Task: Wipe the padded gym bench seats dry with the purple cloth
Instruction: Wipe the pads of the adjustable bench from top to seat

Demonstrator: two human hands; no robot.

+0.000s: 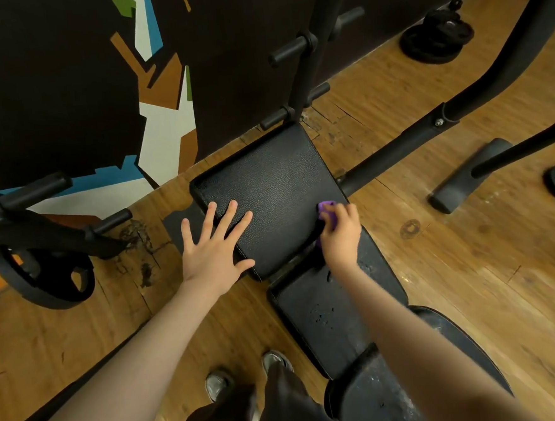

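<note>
We see pebbled black padding on the seat [268, 191]. Our right hand [342, 235] grips the crumpled purple cloth [327, 207] at its right edge. Left hand [213, 247] lies flat, fingers [228, 213] spread.

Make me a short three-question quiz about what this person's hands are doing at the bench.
1. True or false: the left hand lies flat with spread fingers on the black padded leather bench seat.
2. Which hand grips the crumpled purple cloth? A) left B) right C) both
3. Fill in: the cloth sits at the seat's ____ edge as the camera sees it.

Key: 1 true; 2 B, the right hand; 3 right.
</note>
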